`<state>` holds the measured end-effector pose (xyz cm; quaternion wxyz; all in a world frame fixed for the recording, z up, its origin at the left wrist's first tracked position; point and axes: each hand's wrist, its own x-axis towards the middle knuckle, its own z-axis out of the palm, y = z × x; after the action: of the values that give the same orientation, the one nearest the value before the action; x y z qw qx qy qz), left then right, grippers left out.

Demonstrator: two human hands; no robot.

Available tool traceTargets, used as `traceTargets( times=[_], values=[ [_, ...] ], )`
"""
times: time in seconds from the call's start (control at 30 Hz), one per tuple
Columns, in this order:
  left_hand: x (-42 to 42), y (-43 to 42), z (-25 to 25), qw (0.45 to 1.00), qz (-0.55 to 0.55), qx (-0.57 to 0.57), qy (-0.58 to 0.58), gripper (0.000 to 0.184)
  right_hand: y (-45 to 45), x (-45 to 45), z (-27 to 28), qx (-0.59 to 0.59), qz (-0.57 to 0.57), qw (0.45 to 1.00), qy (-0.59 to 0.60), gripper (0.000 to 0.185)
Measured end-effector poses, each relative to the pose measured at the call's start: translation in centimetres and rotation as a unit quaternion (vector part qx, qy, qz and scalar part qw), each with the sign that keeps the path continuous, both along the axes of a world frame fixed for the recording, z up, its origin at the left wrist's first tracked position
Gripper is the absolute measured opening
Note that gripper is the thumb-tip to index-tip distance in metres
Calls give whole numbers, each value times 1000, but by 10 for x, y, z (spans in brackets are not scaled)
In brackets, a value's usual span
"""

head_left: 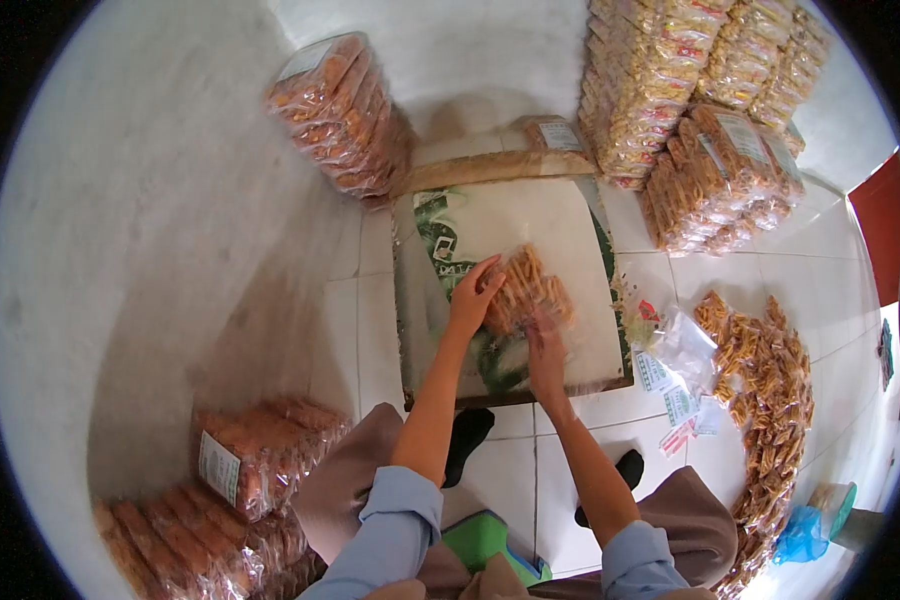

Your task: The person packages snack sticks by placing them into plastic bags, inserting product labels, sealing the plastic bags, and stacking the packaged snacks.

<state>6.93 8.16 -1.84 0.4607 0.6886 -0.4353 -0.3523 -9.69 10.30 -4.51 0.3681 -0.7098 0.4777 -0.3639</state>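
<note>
A clear plastic bag of brown snack sticks (526, 290) lies on a low table (570, 215) topped with a white and green printed sheet. My left hand (475, 296) grips the bag along its left side, thumb and fingers bent at the plastic. At the bag's lower edge, my right hand (546, 352) is smeared by motion, its fingers closed at the plastic. Exactly what the right fingertips pinch is hard to make out.
Packed snack bags form a stack (332, 110) at back left, a pile (240, 470) at lower left, and tall stacks (655, 70) at back right. Small filled bags (770, 400) heap on the right floor, beside printed labels (670, 390) and loose plastic.
</note>
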Motion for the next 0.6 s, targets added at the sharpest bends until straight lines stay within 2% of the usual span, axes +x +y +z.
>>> traceTargets(
  times=[0.03, 0.1, 0.13, 0.17, 0.2, 0.23, 0.27, 0.33, 0.37, 0.4, 0.43, 0.5, 0.6],
  values=[
    [1, 0, -5, 1000, 9, -23, -10, 47, 5, -9, 0, 0, 0, 1000, 0, 31],
    [1, -1, -11, 999, -3, -38, -2, 47, 16, -37, 1, 123, -23, 987, 101, 35],
    [6, -2, -13, 998, -11, -55, -1, 47, 18, -42, -5, 123, -23, 987, 101, 35],
    [3, -3, -13, 998, -14, -55, 4, 47, 19, -50, -7, 65, -51, 996, 40, 38],
    [5, -5, -12, 997, -6, -52, -48, 49, 18, -54, -10, 6, -77, 997, -25, 42],
    [9, -5, -11, 994, 5, -48, -101, 51, 18, -53, -13, 6, -77, 997, -25, 42],
    [8, -13, -9, 994, -2, -51, -99, 51, 14, -51, -4, 0, -93, 995, -47, 45],
    [13, -23, -5, 973, 3, -31, -229, 56, 7, -42, 2, -4, -105, 992, -71, 47],
    [9, -33, 0, 973, -1, -34, -230, 56, 0, -40, 2, 43, -95, 992, -67, 47],
    [4, -40, 5, 989, -34, -28, -140, 57, -5, -37, 1, 93, -82, 990, -64, 47],
    [1, -42, 9, 997, -64, -20, -48, 59, -6, -33, 0, 93, -82, 990, -64, 47],
    [3, -56, 6, 994, -95, 16, -48, 57, -17, -28, -3, -79, -99, 992, 19, 51],
    [5, -60, 13, 986, -136, 83, -39, 57, -27, -27, -3, -106, -116, 987, -5, 48]
  ],
)
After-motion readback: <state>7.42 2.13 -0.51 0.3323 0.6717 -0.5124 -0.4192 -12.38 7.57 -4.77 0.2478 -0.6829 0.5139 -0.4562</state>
